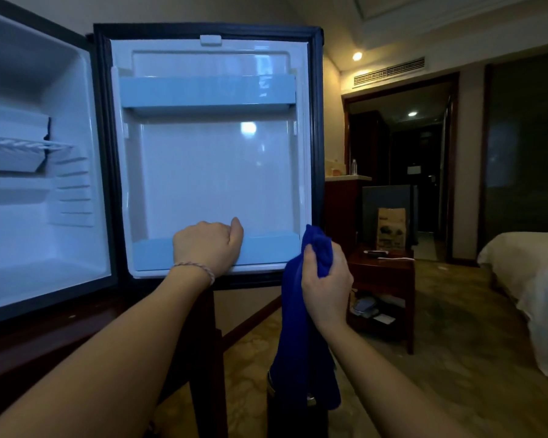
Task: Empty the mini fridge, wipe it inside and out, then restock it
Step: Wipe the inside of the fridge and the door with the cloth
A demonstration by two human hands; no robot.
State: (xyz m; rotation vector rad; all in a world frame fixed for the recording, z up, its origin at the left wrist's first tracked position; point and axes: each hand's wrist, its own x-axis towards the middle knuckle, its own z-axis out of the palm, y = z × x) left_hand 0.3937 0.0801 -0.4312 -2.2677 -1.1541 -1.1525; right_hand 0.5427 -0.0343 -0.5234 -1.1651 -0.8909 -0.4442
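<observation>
A mini fridge [45, 184] stands on a dark wooden bench [29, 349] at the left, its white interior facing the viewer, a wire shelf [23, 145] inside at mid height. Its door [209, 153] is swung fully open to the right, so the white inner lining faces the viewer, upright, a little taller than it is wide. Two pale blue door shelves run horizontally across it: an upper shelf [208, 90] and a lower shelf [266, 249] along the bottom edge. The left hand [208, 245], with a braided bracelet [196, 270] at the wrist, rests on the front of the lower shelf, fingers curled over its rim, gripping it. The right hand [325, 282], just off the door's lower right corner, is clenched around a blue cloth [301, 336], which hangs long and vertical below the fist, a short bunch poking up above it. Beyond stand a dark side table [383, 270], a brown paper bag [392, 227] and a white bed [532, 279].
</observation>
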